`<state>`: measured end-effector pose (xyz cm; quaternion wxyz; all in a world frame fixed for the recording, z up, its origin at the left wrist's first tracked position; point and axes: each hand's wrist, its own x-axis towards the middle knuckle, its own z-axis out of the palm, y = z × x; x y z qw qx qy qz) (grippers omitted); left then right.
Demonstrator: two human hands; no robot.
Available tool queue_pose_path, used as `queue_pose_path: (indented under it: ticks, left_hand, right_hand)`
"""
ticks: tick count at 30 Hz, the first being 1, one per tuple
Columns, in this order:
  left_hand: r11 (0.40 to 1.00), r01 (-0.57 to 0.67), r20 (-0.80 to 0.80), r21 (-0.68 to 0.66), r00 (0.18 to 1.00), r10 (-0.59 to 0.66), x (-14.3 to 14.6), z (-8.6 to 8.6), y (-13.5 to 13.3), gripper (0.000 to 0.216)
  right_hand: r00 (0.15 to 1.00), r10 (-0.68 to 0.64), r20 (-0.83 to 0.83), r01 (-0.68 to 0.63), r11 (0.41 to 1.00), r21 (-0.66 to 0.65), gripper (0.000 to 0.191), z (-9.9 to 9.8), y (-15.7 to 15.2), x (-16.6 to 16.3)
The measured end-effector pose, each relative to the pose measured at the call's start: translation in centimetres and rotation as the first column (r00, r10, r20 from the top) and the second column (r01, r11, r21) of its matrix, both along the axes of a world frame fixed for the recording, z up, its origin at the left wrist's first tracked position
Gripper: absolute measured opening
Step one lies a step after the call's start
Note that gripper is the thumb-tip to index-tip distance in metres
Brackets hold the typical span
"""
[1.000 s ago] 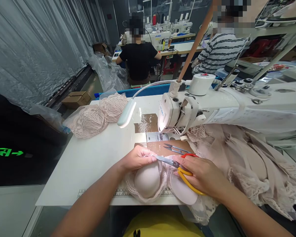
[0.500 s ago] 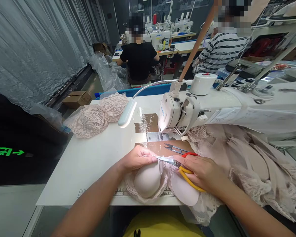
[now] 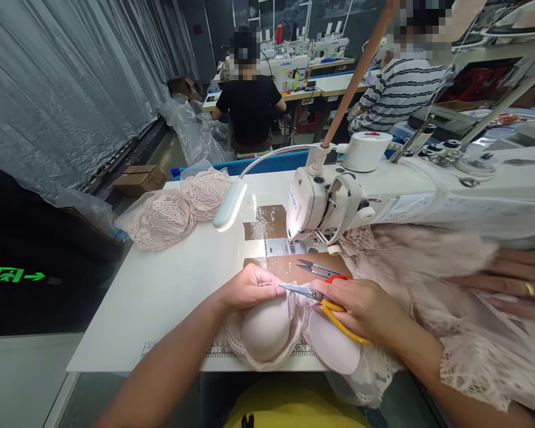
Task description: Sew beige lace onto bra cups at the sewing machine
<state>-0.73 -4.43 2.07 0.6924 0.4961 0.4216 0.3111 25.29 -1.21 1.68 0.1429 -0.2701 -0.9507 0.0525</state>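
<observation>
A pale pink lace bra (image 3: 267, 333) lies with its padded cups at the front edge of the white table (image 3: 182, 291). My left hand (image 3: 252, 286) pinches the upper edge of its left cup. Yellow-handled scissors (image 3: 334, 321) are gripped in my right hand (image 3: 363, 309), their blades lying along the bra's edge and pointing at my left fingertips. Just beyond, dark thread snips (image 3: 314, 268) with a red handle rest on the brown patch by the needle plate. Part of the snips' handle is hidden behind my right hand.
A white sewing machine (image 3: 321, 202) with a lamp (image 3: 230, 205) stands ahead. Another bra (image 3: 164, 217) lies back left. At right, another person's hand (image 3: 517, 279) with a ring reaches into piled lace pieces (image 3: 392, 261). Two people sit farther off.
Another person's hand has come in from the right and is shifting the piled lace pieces, blurred by motion. My hands and the scissors have barely moved.
</observation>
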Motion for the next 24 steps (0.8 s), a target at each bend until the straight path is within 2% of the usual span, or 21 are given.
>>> queue_pose_path:
  ticks: [6, 15, 17, 20, 22, 24]
  left_hand:
    - [1.0, 0.003, -0.008, -0.003, 1.0, -0.003, 0.0, 0.0, 0.0, 0.034]
    - [0.999, 0.027, 0.005, 0.032, 1.0, -0.027, 0.1, 0.0, 0.1, 0.033]
    - [1.0, 0.021, 0.01, 0.007, 1.0, -0.021, 0.2, 0.0, 0.0, 0.034]
    - [0.999, -0.009, 0.009, -0.036, 1.0, 0.009, 0.2, 0.1, -0.1, 0.035]
    - [0.999, -0.024, -0.002, -0.038, 1.0, 0.024, 0.2, 0.1, -0.2, 0.035]
    - [0.999, -0.02, 0.008, -0.03, 1.0, 0.02, 0.2, 0.1, -0.2, 0.035]
  right_hand:
    - [1.0, -0.02, 0.018, 0.02, 0.999, -0.035, 0.028, -0.1, 0.0, 0.0]
    - [1.0, -0.002, -0.002, 0.002, 0.999, -0.046, 0.021, 0.0, -0.1, -0.5]
    - [0.999, -0.035, -0.041, 0.031, 0.995, -0.095, 0.024, -0.1, -0.3, -0.5]
    - [0.981, -0.167, -0.094, 0.144, 0.966, -0.215, 0.036, 0.1, -0.6, -0.5]
    - [0.968, -0.238, -0.081, 0.205, 0.933, -0.296, 0.041, 0.6, -0.9, -0.5]
    - [0.967, -0.252, -0.038, 0.224, 0.912, -0.342, 0.044, 1.2, -1.1, -0.4]
